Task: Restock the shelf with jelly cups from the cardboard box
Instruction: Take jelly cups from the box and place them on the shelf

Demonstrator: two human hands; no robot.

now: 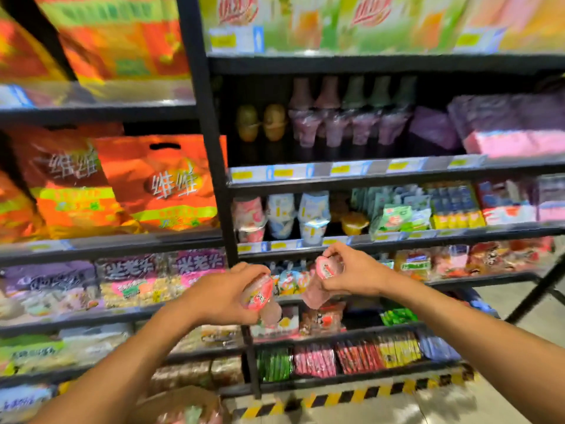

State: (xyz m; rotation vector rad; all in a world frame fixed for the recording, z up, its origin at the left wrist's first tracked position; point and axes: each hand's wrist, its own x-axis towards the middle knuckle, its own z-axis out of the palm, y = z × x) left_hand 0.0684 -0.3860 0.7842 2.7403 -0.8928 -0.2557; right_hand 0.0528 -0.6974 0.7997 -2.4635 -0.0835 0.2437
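Store shelf [382, 235] centre frame; left hand [220, 298] grips one jelly cup [258, 296], right hand [357, 270] grips second jelly cup [325, 267]; stand both upright beside pink stack [249, 215].

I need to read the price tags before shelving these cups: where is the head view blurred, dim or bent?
Head view: motion blur smears the whole frame, worst at the top and left, so the price tags are unreadable; the two pink jelly cups at centre are sharpest; the wide angle bends the black shelf upright; the bottle-shaped packs sit in dim shadow.
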